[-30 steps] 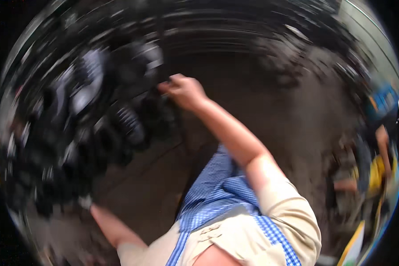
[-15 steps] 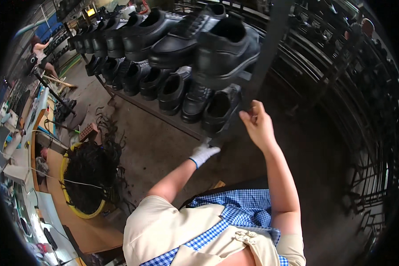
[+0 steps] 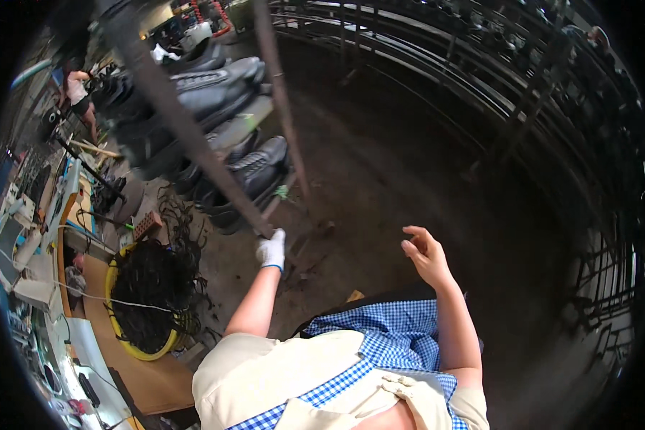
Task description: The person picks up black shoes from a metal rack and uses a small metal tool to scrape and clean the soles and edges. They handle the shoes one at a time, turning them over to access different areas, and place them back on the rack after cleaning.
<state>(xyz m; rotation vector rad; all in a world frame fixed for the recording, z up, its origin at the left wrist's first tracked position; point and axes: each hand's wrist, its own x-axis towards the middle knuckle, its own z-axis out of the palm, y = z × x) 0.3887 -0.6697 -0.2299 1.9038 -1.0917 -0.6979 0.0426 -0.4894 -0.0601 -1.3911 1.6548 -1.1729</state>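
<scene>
A metal shoe rack (image 3: 223, 178) stands at the upper left, its near end turned toward me. Black lace-up shoes (image 3: 245, 174) fill its two visible tiers, smeared by motion on the upper one. My left hand (image 3: 271, 249), in a white glove with a blue cuff edge, is closed around the lower end of the rack's slanted post; its fingers are partly hidden. Bare and empty, my right hand (image 3: 430, 259) hovers over the dark floor at centre right, thumb and fingers loosely bent and apart.
A yellow-rimmed basket (image 3: 147, 352) heaped with dark strips is at left, beside a red perforated brick (image 3: 147, 225). A cluttered workbench (image 3: 93, 337) lines the left edge. Long metal racks (image 3: 516, 136) curve along the right. Another person (image 3: 77, 93) stands far left.
The shoe rack has swung to the left and now shows its end. My left hand has moved left with it and its post. My right hand has come down, toward me.
</scene>
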